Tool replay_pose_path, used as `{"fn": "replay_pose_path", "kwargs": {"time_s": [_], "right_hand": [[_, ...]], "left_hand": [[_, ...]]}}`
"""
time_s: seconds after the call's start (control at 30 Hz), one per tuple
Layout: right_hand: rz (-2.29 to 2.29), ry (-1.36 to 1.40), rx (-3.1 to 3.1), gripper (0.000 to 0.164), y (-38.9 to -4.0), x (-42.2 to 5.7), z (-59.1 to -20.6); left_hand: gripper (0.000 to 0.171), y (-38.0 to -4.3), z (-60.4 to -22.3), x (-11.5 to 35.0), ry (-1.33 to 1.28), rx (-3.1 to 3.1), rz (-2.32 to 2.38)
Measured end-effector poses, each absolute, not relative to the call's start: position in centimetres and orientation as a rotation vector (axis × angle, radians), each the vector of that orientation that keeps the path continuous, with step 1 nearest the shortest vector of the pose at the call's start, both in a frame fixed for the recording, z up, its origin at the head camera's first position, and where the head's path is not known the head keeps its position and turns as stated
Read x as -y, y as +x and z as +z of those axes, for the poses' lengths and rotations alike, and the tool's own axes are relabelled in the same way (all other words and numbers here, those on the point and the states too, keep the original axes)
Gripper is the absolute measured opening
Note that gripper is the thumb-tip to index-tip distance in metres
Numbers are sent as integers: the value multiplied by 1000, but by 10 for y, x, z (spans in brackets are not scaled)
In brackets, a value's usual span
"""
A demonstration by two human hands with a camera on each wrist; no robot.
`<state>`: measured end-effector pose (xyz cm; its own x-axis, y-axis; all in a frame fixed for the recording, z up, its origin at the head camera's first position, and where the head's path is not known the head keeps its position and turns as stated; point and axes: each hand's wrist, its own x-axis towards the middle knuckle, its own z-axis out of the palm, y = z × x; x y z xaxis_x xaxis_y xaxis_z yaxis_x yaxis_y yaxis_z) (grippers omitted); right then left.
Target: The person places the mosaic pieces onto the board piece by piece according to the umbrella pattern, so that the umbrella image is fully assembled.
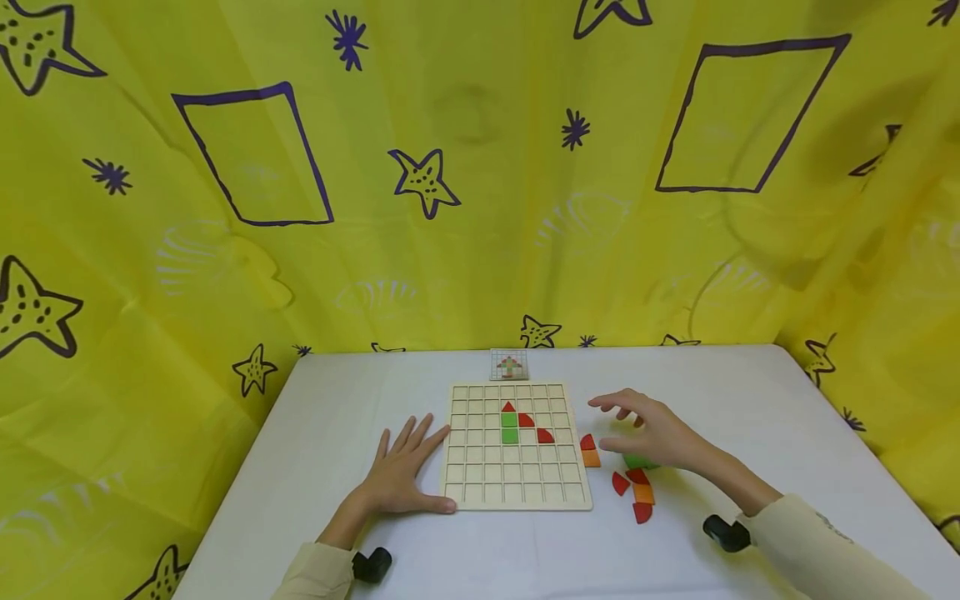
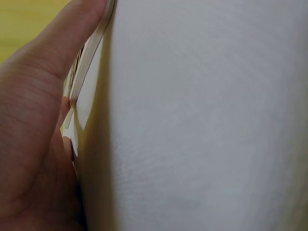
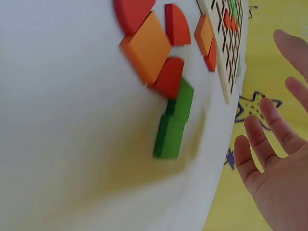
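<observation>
A pale grid board [image 1: 480,477] lies flat on the table. My left hand [image 1: 401,477] spreads along its left side, index fingertip at the edge and thumb [image 2: 72,33] against the near-left corner. In the grid sit a red triangle [image 1: 508,407], two green squares [image 1: 510,427] below it and two red quarter-circles, one [image 1: 527,420] beside the upper square, the other [image 1: 545,436] lower right. Right of the board, my right hand [image 1: 663,435] hovers with loosely bent, parted fingers, nothing between them. Under it lie green blocks [image 3: 172,137], partly hidden in the head view.
Beside the board's right edge lie a red quarter-circle [image 1: 588,442] and an orange square [image 1: 592,458]. Nearer me are another orange square [image 1: 643,494] and several red pieces [image 1: 620,483]. A small pattern card [image 1: 509,365] lies beyond the board, before a yellow curtain [image 1: 480,250].
</observation>
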<state>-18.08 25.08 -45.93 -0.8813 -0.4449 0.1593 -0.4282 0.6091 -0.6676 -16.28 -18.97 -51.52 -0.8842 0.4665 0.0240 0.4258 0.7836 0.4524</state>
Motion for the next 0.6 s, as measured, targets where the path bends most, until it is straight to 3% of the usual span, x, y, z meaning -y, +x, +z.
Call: {"fn": "replay_pose_path", "kwargs": {"time_s": [0.6], "right_hand": [[-1217,-594,-2891,55,-145,-314,-466]], "left_hand": [[121,-166,-526,191,690,-2908,667]]}}
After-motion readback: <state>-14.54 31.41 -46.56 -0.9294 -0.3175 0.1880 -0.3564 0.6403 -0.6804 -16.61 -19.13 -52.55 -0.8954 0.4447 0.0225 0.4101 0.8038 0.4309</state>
